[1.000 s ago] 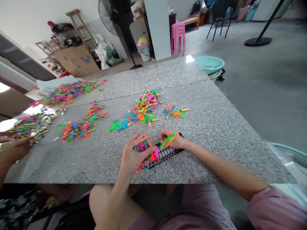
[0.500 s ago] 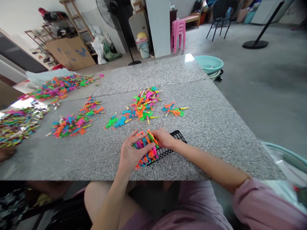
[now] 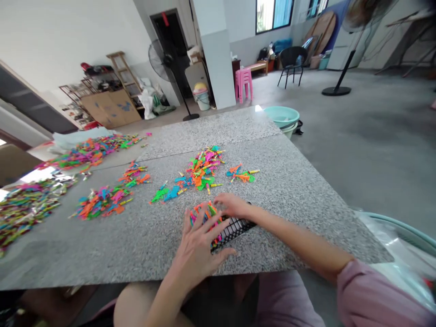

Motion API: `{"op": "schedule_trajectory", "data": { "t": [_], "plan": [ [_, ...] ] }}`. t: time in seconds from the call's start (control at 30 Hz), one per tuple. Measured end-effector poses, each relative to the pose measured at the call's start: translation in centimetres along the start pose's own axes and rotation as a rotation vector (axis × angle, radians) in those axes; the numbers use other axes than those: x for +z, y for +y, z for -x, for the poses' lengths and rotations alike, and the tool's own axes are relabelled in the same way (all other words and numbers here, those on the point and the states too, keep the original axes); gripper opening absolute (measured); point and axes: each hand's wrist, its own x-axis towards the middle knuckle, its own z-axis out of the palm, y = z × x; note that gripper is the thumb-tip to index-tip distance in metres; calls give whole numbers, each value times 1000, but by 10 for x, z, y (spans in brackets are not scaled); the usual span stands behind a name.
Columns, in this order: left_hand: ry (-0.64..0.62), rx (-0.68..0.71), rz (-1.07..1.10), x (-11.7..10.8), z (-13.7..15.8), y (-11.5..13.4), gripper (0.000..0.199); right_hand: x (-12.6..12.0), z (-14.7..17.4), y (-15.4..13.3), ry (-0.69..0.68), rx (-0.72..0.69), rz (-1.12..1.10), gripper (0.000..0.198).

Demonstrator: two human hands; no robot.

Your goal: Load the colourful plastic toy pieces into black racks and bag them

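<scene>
1. Two bare hands meet over a black mesh tray (image 3: 236, 227) near the close edge of a speckled table (image 3: 293, 204); bright plastic pieces (image 3: 211, 210) crowd the tray's left end.
2. Fingers spread wide and thumb stretched out, the left hand (image 3: 199, 245) reaches across those pieces, gripping nothing that I can see.
3. At the tray's far side, the right hand (image 3: 232, 205) curls its fingers loosely beside the same pieces; from where I stand, I cannot tell whether it holds one.
4. Beyond the hands lies a mixed pile (image 3: 204, 168) of orange, pink, green and blue pieces, a smaller cluster (image 3: 242, 174) to its right.
5. Farther left, another colorful pile (image 3: 102, 200) sits near a shiny heap (image 3: 29, 204).
6. Stacked pink stools (image 3: 244, 84) and a turquoise basin (image 3: 281, 116) stand past the table.
</scene>
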Motion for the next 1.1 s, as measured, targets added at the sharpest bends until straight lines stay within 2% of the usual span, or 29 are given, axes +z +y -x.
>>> {"op": "schedule_trajectory", "data": {
  "t": [0.03, 0.1, 0.2, 0.27, 0.37, 0.43, 0.47, 0.53, 0.6, 0.67, 0.73, 0.8, 0.87, 0.97, 1.1],
  "plan": [
    [-28, -2, -34, 3, -2, 1, 58, -17, -1, 14, 48, 104, 145, 34],
    [-35, -27, -73, 10, -3, 0, 66, -52, -2, 44, 153, 444, 459, 36],
    [21, -82, -118, 16, -4, -4, 65, -89, 5, 80, 130, 499, 520, 27],
    [51, -111, -136, 17, -6, -3, 48, -95, 14, 88, 81, 457, 506, 24],
    [46, -128, -141, 16, -9, 1, 25, -78, 32, 71, 121, 464, 338, 18],
    [34, -128, -141, 15, -11, 4, 22, -54, 46, 45, 106, 490, -13, 10],
    [32, -128, -140, 15, -12, 4, 21, -41, 53, 30, 66, 487, -244, 13],
    [33, -123, -131, 16, -12, 4, 19, -12, 67, 0, -64, 403, -691, 33],
    [36, -112, -123, 17, -11, 3, 17, 11, 76, -24, -85, 337, -901, 36],
    [39, -101, -128, 18, -9, 2, 15, 27, 77, -38, -44, 330, -811, 21],
    [45, -95, -139, 18, -9, 2, 15, 33, 72, -45, -1, 341, -532, 8],
    [55, -89, -144, 18, -10, 3, 14, 33, 65, -47, 4, 324, -265, 6],
    [74, -90, -146, 19, -10, 4, 11, 30, 59, -49, -24, 282, -120, 6],
    [99, -115, -136, 21, -11, 4, 11, 24, 56, -50, -78, 288, -108, 7],
    [108, -131, -136, 22, -10, 2, 13, 21, 64, -48, -8, 363, -222, 9]
  ]
}}
